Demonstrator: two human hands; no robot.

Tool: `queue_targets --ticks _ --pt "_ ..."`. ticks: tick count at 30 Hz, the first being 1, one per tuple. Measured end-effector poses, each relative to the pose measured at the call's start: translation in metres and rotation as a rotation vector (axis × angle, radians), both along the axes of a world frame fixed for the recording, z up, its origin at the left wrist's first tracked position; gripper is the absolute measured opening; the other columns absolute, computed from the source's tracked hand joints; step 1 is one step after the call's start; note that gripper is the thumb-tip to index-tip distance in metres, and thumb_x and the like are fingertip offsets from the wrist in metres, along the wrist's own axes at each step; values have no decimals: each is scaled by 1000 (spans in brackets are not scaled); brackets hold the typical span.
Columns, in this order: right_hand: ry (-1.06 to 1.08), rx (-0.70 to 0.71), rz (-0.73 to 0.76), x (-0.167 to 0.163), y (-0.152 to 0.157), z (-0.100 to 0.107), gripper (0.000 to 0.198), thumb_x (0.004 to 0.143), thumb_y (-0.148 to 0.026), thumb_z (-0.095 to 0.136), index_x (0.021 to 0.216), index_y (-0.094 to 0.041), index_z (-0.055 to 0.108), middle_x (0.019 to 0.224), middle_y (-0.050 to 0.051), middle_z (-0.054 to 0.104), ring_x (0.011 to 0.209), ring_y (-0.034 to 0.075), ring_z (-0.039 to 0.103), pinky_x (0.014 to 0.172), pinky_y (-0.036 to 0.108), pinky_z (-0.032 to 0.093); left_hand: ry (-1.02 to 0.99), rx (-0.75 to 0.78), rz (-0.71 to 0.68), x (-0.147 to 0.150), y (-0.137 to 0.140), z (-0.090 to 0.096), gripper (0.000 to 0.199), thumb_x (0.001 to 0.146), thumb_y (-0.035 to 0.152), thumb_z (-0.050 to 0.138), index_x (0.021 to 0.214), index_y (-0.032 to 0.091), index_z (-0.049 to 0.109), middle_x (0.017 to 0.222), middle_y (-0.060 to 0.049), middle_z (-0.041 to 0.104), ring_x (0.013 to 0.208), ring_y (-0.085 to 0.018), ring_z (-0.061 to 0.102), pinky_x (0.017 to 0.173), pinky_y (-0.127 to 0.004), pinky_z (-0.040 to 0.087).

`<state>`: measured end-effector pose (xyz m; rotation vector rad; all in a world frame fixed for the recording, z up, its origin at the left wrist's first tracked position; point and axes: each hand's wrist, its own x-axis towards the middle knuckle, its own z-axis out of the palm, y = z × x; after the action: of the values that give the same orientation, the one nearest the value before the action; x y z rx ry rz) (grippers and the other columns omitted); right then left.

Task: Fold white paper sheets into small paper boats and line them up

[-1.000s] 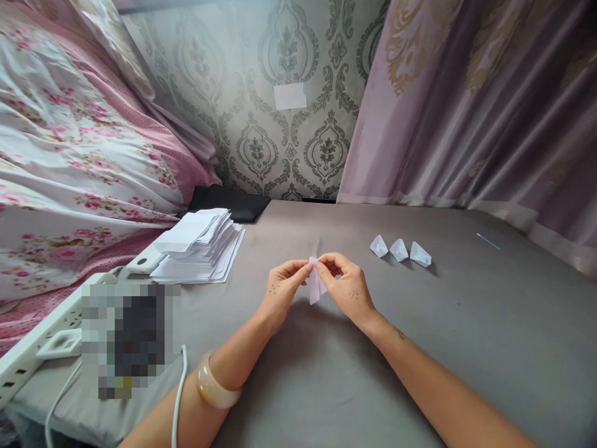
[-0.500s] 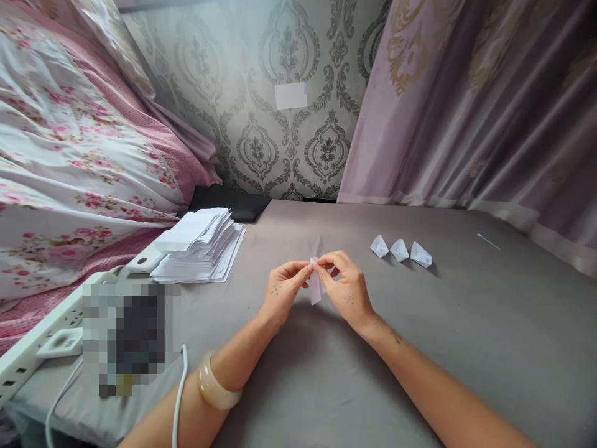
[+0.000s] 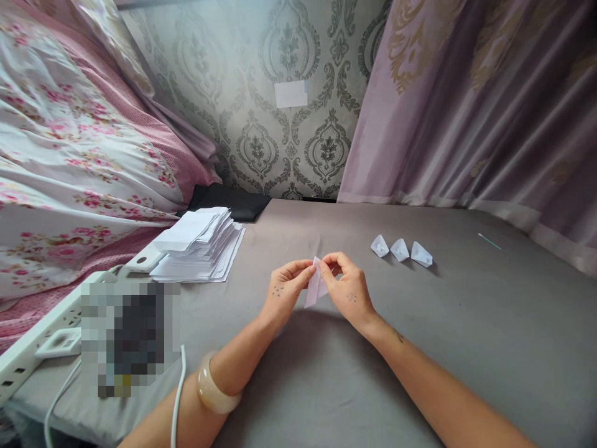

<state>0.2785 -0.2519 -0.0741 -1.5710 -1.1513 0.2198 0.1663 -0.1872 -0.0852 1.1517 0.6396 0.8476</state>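
A folded piece of white paper (image 3: 315,289), pale pinkish in the shade, is held up just above the grey cloth surface. Thumb and fingers of my left hand (image 3: 289,287) pinch its left edge near the top. My right hand (image 3: 346,285) grips it on the other side, thumb pressed to the front. The paper comes to a point at the top, and its lower part hangs free between my hands. Some of my fingertips are hidden behind it. Beyond my right hand, three small folded paper boats (image 3: 400,250) sit in a row.
A tall stack of white paper sheets (image 3: 200,249) stands at the left, by a black flat item (image 3: 233,202). A white power strip (image 3: 56,317) and white cable (image 3: 180,392) run along the left side. A thin stick (image 3: 489,241) lies far right, near the curtain (image 3: 443,124).
The folded paper has opened out wider at the bottom and tilted, its lower tip swinging left. My hands have shifted slightly on it, still pinching.
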Motion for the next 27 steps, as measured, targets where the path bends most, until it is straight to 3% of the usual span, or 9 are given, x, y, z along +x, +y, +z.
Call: queue_targets --ticks 14,19,23,27 --pt "-76 67 -16 -4 -1 -3 10 84 -32 56 83 -22 58 79 1 63 73 14 56 71 26 45 -20 36 49 -1 3 -4 22 70 35 73 81 16 73 79 -4 70 74 -14 59 70 -26 46" --pt "-31 79 58 -3 -1 0 24 82 -30 56 103 -20 62 83 3 61 71 14 56 71 28 47 -65 110 51 -1 -1 1 16 69 31 74 75 17 72 77 -1 70 76 -14 59 77 -25 44" --pt "113 12 155 3 1 5 20 81 -36 58 81 -18 68 83 4 61 75 14 57 68 26 45 -56 88 -12 -2 -3 3 19 70 33 73 75 16 70 75 -1 68 71 -13 58 72 -24 44" --pt "332 -38 126 12 2 11 26 76 -43 62 71 -17 67 78 2 62 69 13 55 65 26 43 -16 41 -100 -3 -1 1 22 73 37 70 79 15 71 72 -2 68 68 -12 57 65 -23 41"
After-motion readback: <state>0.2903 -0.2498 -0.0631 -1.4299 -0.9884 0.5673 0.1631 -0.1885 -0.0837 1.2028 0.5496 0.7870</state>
